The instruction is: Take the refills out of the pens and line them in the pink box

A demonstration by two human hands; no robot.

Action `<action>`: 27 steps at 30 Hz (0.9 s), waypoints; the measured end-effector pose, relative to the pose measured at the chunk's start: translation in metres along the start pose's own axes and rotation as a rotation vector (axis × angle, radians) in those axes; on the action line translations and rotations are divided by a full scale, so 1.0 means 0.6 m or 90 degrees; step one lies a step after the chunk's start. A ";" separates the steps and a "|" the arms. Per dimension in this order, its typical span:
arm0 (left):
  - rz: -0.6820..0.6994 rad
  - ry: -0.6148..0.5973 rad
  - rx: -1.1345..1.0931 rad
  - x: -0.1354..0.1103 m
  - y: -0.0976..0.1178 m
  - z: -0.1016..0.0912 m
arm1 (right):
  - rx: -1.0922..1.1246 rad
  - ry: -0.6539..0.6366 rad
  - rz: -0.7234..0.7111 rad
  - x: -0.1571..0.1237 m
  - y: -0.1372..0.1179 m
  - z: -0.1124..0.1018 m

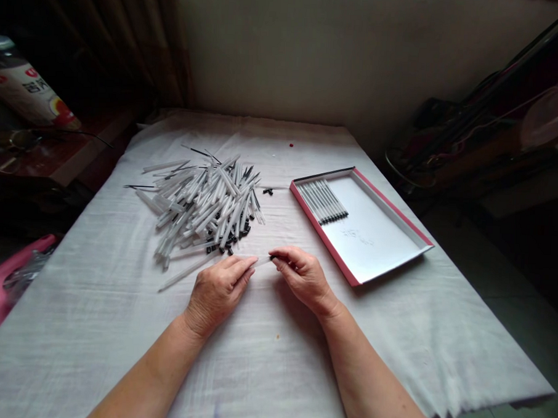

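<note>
My left hand (pixel 219 289) is closed around a translucent pen barrel (pixel 263 261), which points to the right and is partly covered by the fingers. At the barrel's right end, my right hand (pixel 304 278) pinches a small black pen piece (pixel 272 257), mostly hidden by the fingertips. Just beyond my left hand lies a loose heap of clear pen barrels (pixel 205 199), mixed with thin dark-tipped refills. Several small black end pieces (pixel 222 249) are scattered along the heap's near side. One barrel (pixel 183 276) sticks out toward the left of my left hand.
To the right, a shallow red-edged box lid (pixel 330 251) holds a row of pens (pixel 324 202) with black ends. A few black pieces (pixel 267 191) lie between heap and lid. A white cloth (pixel 271 381) covers the table. A jar (pixel 30 87) stands at far left.
</note>
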State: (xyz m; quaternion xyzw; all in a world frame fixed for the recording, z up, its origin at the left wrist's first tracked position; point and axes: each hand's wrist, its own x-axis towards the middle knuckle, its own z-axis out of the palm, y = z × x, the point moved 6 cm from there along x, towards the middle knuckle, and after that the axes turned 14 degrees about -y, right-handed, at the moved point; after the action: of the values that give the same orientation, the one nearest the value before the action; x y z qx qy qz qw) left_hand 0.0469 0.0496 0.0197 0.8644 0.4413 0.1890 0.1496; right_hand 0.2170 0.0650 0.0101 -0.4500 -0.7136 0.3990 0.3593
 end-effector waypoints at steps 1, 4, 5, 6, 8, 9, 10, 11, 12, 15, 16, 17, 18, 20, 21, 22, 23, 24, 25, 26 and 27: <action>0.003 0.001 0.000 0.000 0.000 0.000 | -0.021 -0.010 0.001 0.000 -0.002 0.000; 0.019 0.006 0.004 0.000 0.002 -0.001 | -0.092 -0.046 0.012 0.001 -0.006 0.002; 0.023 0.006 0.007 0.000 0.003 -0.001 | -0.117 -0.056 0.020 0.002 -0.006 0.003; 0.028 0.003 0.010 -0.001 0.004 0.000 | -0.137 -0.062 0.030 0.002 -0.005 0.004; 0.033 -0.006 0.015 -0.001 0.006 0.001 | -0.160 -0.067 0.052 0.003 -0.002 0.007; 0.035 -0.009 0.016 -0.001 0.006 0.002 | -0.162 -0.068 0.061 0.003 0.000 0.008; 0.036 -0.011 0.016 -0.001 0.007 0.002 | -0.156 -0.066 0.067 0.003 0.002 0.008; 0.036 -0.012 0.013 -0.001 0.007 0.003 | -0.143 -0.064 0.072 0.003 0.004 0.008; 0.035 -0.011 0.009 -0.001 0.007 0.003 | -0.125 -0.065 0.074 0.002 0.005 0.007; 0.031 -0.006 -0.011 0.000 0.005 0.003 | -0.053 -0.079 0.073 -0.001 0.007 0.004; 0.028 -0.006 -0.015 0.001 0.004 0.003 | -0.030 -0.082 0.072 -0.002 0.007 0.003; 0.025 -0.005 -0.018 0.001 0.003 0.002 | -0.013 -0.084 0.069 -0.003 0.007 0.002; 0.023 -0.005 -0.020 0.001 0.002 0.002 | -0.003 -0.084 0.063 -0.003 0.007 0.000; 0.021 -0.006 -0.020 0.001 0.002 0.002 | -0.007 -0.084 0.050 -0.003 0.006 0.000; 0.021 -0.007 -0.018 0.001 0.002 0.002 | -0.019 -0.084 0.046 -0.002 0.006 0.000; 0.022 -0.009 -0.016 0.001 0.002 0.003 | -0.036 -0.084 0.047 -0.002 0.006 0.000; 0.022 -0.010 -0.015 0.000 0.002 0.003 | -0.053 -0.084 0.053 -0.001 0.006 0.001; 0.022 -0.010 -0.015 0.000 0.002 0.003 | -0.065 -0.082 0.061 -0.001 0.007 0.000; 0.022 -0.010 -0.015 0.000 0.003 0.003 | -0.072 -0.083 0.067 -0.001 0.007 0.000; 0.021 -0.010 -0.017 0.000 0.003 0.003 | -0.071 -0.086 0.070 -0.001 0.008 0.000; 0.020 -0.010 -0.019 0.000 0.003 0.002 | -0.063 -0.089 0.070 -0.002 0.008 0.000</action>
State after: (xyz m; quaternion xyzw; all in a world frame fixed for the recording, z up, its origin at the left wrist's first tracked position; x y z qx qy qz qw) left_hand 0.0487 0.0487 0.0191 0.8705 0.4232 0.1910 0.1633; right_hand 0.2192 0.0651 0.0058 -0.4767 -0.7301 0.4127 0.2633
